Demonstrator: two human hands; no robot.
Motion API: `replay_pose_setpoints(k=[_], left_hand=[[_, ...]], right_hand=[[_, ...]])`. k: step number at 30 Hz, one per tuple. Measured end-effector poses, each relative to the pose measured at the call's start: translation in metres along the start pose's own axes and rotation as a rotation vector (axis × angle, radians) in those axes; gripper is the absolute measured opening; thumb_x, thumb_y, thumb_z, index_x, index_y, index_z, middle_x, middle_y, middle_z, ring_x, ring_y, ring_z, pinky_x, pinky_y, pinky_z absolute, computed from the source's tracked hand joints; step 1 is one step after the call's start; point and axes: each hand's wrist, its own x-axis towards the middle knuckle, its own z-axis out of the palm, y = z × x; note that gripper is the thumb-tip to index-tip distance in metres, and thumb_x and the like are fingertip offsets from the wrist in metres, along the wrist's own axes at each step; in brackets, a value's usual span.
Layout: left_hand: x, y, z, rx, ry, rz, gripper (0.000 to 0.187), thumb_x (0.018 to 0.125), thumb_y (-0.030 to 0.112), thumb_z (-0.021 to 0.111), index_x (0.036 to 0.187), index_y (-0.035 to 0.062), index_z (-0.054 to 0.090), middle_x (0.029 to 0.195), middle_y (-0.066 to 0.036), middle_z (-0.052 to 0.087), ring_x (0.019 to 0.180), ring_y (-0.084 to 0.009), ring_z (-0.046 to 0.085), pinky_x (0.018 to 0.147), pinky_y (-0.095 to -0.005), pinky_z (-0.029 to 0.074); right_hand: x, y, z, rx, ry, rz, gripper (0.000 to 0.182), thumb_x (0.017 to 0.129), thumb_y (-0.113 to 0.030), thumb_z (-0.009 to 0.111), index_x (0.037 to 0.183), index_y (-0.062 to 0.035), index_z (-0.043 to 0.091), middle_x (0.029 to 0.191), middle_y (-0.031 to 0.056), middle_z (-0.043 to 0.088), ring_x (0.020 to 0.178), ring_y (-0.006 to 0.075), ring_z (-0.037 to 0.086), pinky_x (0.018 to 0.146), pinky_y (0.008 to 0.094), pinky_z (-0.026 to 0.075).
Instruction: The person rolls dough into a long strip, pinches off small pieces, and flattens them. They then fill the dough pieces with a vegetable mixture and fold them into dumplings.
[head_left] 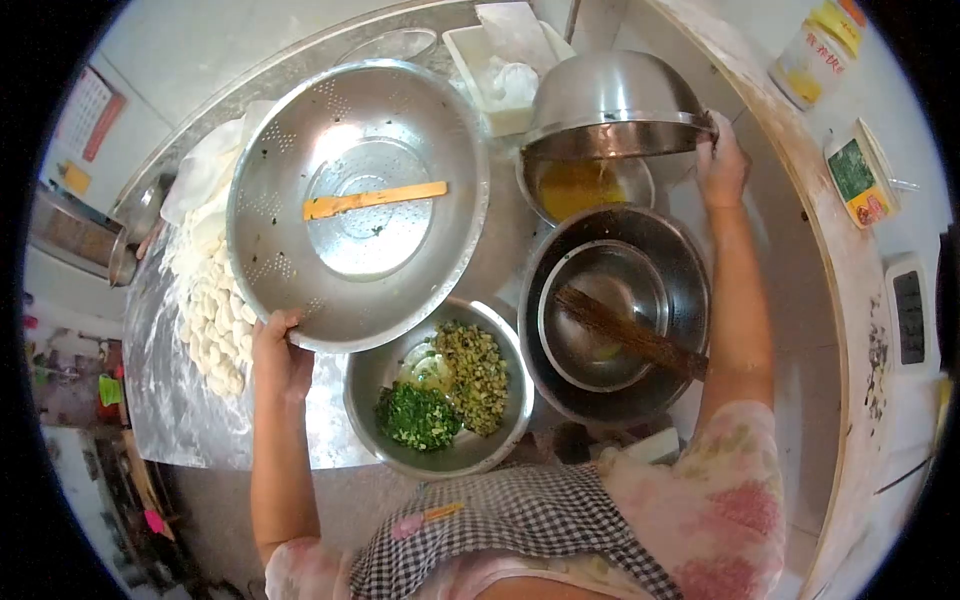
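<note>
My left hand (pixel 283 355) grips the near-left rim of a large steel colander (pixel 400 285), fingers closed on it. A flat wooden stick (pixel 375 200) lies inside the colander. My right hand (pixel 722 165) holds the rim of a steel bowl (pixel 620 95), tipped over above a smaller bowl of yellow liquid (pixel 580 190). In front of me stands a steel mixing bowl (pixel 362 415) with chopped leafy greens (pixel 418 415) and diced olive-green vegetables (pixel 472 380). To its right, a dark basin (pixel 540 375) contains a smaller steel bowl and a dark brown wooden stick (pixel 635 335).
Small floured dough pieces (pixel 218 325) are heaped on the metal table (pixel 165 400) at left. A white plastic tub (pixel 500 120) is at the back. Along the right ledge are a yellow-white packet (pixel 818 55), a labelled tub (pixel 858 170) and a white device with a dark display (pixel 908 315).
</note>
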Motion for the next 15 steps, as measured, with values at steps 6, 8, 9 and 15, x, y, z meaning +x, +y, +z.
replay_pose_setpoints(k=[6,8,9,15], left_hand=[[-0.008,-0.001,0.026,0.095,-0.063,0.02,0.039,0.077,-0.002,0.051,0.116,-0.005,0.044,0.107,-0.015,0.056,0.098,-0.0242,0.057,0.088,-0.0387,0.048],[-0.018,0.006,0.056,0.091,-0.036,0.041,0.04,0.078,0.0,0.05,0.117,-0.0052,0.044,0.106,-0.015,0.056,0.097,-0.0242,0.057,0.087,-0.0392,0.049],[-0.016,0.006,0.061,0.091,-0.062,0.063,0.04,0.078,0.0,0.05,0.117,-0.0049,0.043,0.106,-0.014,0.056,0.096,-0.0246,0.057,0.086,-0.0395,0.049],[0.014,0.018,0.063,0.074,-0.174,0.028,0.033,0.078,0.004,0.051,0.11,-0.0006,0.044,0.099,-0.01,0.056,0.084,-0.0209,0.06,0.072,-0.0373,0.054]], right_hand=[[-0.004,0.053,0.041,-0.149,-0.115,0.346,0.043,0.085,-0.032,0.049,0.109,0.003,0.057,0.095,0.03,0.06,0.09,0.0451,0.058,0.081,0.0482,0.045],[-0.001,0.049,0.055,-0.117,-0.17,0.382,0.046,0.084,-0.034,0.049,0.107,0.0056,0.057,0.096,0.031,0.06,0.091,0.0453,0.057,0.083,0.0479,0.044],[0.001,0.042,0.057,-0.11,-0.226,0.383,0.046,0.083,-0.033,0.05,0.106,0.0058,0.057,0.096,0.0304,0.06,0.091,0.0442,0.058,0.083,0.0473,0.044],[0.014,-0.081,0.068,0.215,-0.404,0.479,0.033,0.082,-0.022,0.056,0.101,0.0049,0.057,0.092,0.0202,0.062,0.079,0.0287,0.06,0.074,0.0418,0.047]])
